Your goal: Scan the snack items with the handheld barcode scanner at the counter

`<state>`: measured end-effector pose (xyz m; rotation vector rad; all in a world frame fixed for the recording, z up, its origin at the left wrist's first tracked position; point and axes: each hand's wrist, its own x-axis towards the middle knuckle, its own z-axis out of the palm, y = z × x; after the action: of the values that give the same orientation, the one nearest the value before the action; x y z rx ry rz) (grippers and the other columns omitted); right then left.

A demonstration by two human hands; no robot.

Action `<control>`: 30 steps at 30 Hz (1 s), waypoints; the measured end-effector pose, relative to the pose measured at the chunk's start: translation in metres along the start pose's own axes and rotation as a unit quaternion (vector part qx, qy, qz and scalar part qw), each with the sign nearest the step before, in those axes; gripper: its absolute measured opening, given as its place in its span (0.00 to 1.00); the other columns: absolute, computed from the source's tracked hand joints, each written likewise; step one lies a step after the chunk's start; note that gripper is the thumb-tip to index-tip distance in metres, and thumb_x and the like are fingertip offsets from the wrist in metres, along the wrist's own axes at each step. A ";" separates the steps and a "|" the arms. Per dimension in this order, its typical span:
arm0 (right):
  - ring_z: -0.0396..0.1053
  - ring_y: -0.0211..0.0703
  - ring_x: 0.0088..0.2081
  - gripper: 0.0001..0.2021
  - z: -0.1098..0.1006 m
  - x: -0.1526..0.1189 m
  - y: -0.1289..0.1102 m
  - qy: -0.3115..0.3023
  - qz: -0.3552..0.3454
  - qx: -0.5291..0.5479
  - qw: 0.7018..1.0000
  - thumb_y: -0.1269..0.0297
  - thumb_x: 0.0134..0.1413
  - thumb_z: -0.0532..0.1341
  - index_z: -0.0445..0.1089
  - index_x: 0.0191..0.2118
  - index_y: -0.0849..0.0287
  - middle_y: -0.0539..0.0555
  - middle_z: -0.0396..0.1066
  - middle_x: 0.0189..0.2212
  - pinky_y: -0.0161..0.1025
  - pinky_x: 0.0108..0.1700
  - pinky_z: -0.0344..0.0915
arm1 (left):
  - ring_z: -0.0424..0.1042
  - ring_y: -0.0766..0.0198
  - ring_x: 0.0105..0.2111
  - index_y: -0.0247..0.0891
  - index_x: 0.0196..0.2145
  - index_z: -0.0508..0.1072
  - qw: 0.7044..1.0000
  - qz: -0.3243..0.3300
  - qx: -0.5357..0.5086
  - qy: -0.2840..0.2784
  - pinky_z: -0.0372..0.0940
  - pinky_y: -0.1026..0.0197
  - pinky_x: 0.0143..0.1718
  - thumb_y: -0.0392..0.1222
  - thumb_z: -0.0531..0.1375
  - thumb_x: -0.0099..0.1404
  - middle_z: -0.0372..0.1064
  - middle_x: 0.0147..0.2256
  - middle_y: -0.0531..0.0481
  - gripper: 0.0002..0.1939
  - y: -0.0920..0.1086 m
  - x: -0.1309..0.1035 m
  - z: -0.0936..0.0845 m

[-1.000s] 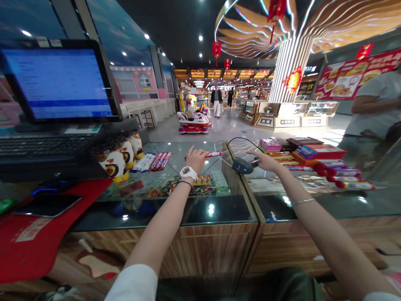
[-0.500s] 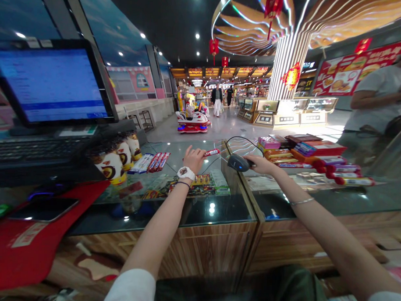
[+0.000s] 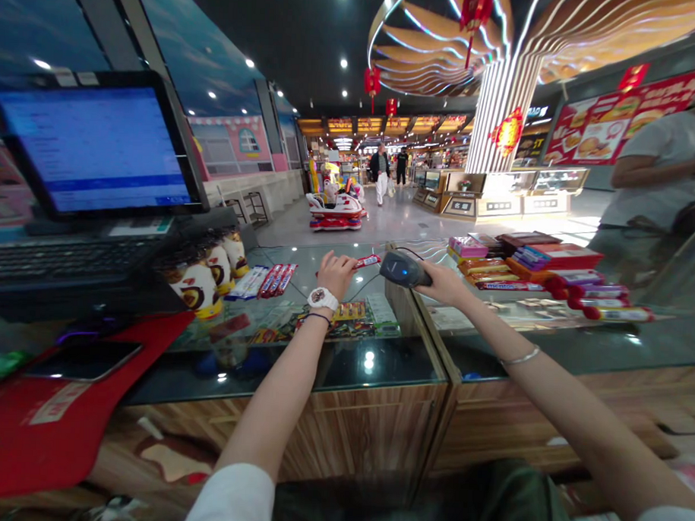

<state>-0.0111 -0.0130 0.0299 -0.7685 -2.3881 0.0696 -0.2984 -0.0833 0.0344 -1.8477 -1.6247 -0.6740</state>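
My left hand [image 3: 336,274], with a white watch on its wrist, is closed on a slim red-wrapped candy bar [image 3: 368,261] just above the glass counter. The bar's right end sticks out past my fingers. My right hand [image 3: 442,282] grips the handle of a dark barcode scanner [image 3: 403,270]. The scanner's head points left and is close to the free end of the bar. Several red bars [image 3: 277,280] lie in a row on the glass to the left, beside blue-and-white packets [image 3: 249,282].
A monitor [image 3: 94,149], a keyboard [image 3: 56,265] and several cups [image 3: 197,287] stand at the left. A phone [image 3: 85,359] lies on a red mat [image 3: 38,447]. Stacked sweets [image 3: 553,256] and candy rolls [image 3: 614,292] are on the right counter. A person [image 3: 655,165] stands beyond it.
My right hand has moved the scanner left and slightly up, nearer to the bar's end. My left hand stays almost still with the bar.
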 end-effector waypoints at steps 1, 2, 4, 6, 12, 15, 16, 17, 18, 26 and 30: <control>0.74 0.57 0.46 0.20 0.001 0.000 -0.002 -0.010 0.006 -0.011 1.000 0.59 0.55 0.62 0.69 0.53 0.57 0.59 0.77 0.44 0.45 0.44 0.68 | 0.74 0.56 0.42 0.44 0.43 0.76 1.000 -0.001 0.004 -0.002 0.56 0.45 0.63 0.37 0.58 0.68 0.77 0.40 0.49 0.08 -0.001 0.000 -0.001; 0.74 0.56 0.46 0.21 0.001 -0.001 -0.003 -0.019 0.012 -0.021 1.000 0.59 0.55 0.62 0.69 0.54 0.57 0.59 0.77 0.44 0.44 0.43 0.68 | 0.74 0.56 0.42 0.44 0.43 0.76 1.000 -0.003 0.006 -0.004 0.56 0.45 0.63 0.37 0.58 0.68 0.77 0.40 0.49 0.08 -0.001 -0.001 -0.001; 0.75 0.56 0.45 0.22 0.003 -0.001 -0.004 -0.031 0.022 -0.035 0.999 0.59 0.56 0.62 0.68 0.56 0.57 0.59 0.77 0.43 0.42 0.41 0.67 | 0.74 0.56 0.42 0.44 0.43 0.76 1.000 -0.008 0.007 -0.009 0.56 0.45 0.63 0.37 0.58 0.68 0.76 0.40 0.48 0.09 -0.003 -0.002 -0.003; 0.75 0.55 0.44 0.23 0.004 -0.001 -0.003 -0.036 0.026 -0.044 0.998 0.59 0.56 0.63 0.67 0.57 0.57 0.59 0.78 0.43 0.41 0.40 0.66 | 0.74 0.55 0.43 0.44 0.43 0.76 1.000 -0.015 0.006 -0.013 0.55 0.45 0.63 0.37 0.58 0.68 0.76 0.40 0.48 0.09 -0.004 -0.002 -0.004; 0.75 0.55 0.42 0.24 0.006 -0.001 0.002 -0.037 0.022 -0.046 0.998 0.58 0.56 0.63 0.66 0.58 0.56 0.58 0.78 0.42 0.41 0.38 0.66 | 0.73 0.54 0.44 0.46 0.42 0.76 1.000 -0.026 -0.009 -0.011 0.55 0.43 0.64 0.36 0.57 0.67 0.76 0.41 0.48 0.10 -0.006 -0.003 -0.003; 0.75 0.55 0.42 0.25 0.006 -0.001 0.002 -0.036 0.024 -0.042 0.998 0.59 0.56 0.63 0.66 0.59 0.55 0.58 0.78 0.43 0.40 0.39 0.65 | 0.73 0.54 0.44 0.46 0.43 0.76 1.000 -0.025 -0.007 -0.014 0.54 0.43 0.64 0.36 0.58 0.67 0.76 0.41 0.48 0.10 -0.007 -0.004 -0.002; 0.75 0.55 0.42 0.24 0.006 0.000 0.002 -0.035 0.027 -0.041 0.998 0.59 0.56 0.63 0.66 0.59 0.55 0.58 0.78 0.43 0.41 0.39 0.65 | 0.73 0.54 0.44 0.45 0.43 0.76 0.999 -0.026 -0.004 -0.017 0.54 0.43 0.64 0.36 0.58 0.67 0.76 0.41 0.48 0.10 -0.007 -0.004 -0.002; 0.75 0.55 0.43 0.24 0.006 0.000 0.001 -0.034 0.030 -0.039 0.998 0.59 0.56 0.63 0.66 0.59 0.55 0.58 0.78 0.44 0.41 0.39 0.65 | 0.73 0.54 0.44 0.45 0.43 0.76 0.999 -0.028 -0.002 -0.020 0.54 0.43 0.64 0.36 0.58 0.67 0.76 0.41 0.48 0.09 -0.007 -0.004 -0.002; 0.75 0.55 0.43 0.24 0.006 0.000 0.001 -0.034 0.034 -0.038 0.998 0.58 0.56 0.63 0.66 0.59 0.55 0.58 0.77 0.44 0.41 0.39 0.65 | 0.73 0.54 0.44 0.45 0.42 0.76 0.999 -0.029 0.000 -0.023 0.54 0.44 0.64 0.37 0.58 0.67 0.76 0.41 0.48 0.09 -0.007 -0.004 -0.003; 0.73 0.56 0.46 0.23 0.003 -0.003 0.002 -0.045 -0.007 -0.017 0.999 0.59 0.54 0.62 0.66 0.56 0.57 0.60 0.74 0.48 0.44 0.44 0.67 | 0.73 0.54 0.44 0.43 0.43 0.75 0.999 -0.023 -0.002 -0.024 0.54 0.44 0.64 0.36 0.57 0.67 0.76 0.41 0.47 0.09 -0.005 -0.003 -0.003; 0.70 0.54 0.50 0.24 0.002 -0.001 0.014 -0.023 -0.100 -0.005 0.995 0.64 0.52 0.63 0.66 0.56 0.56 0.59 0.69 0.51 0.47 0.52 0.65 | 0.73 0.54 0.44 0.44 0.43 0.75 1.000 -0.018 -0.009 -0.020 0.54 0.43 0.63 0.37 0.57 0.67 0.76 0.41 0.47 0.09 -0.003 -0.002 -0.003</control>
<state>-0.0042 -0.0020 0.0245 -0.5348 -2.4979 -0.0061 -0.3012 -0.0868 0.0353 -1.8610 -1.6855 -0.6738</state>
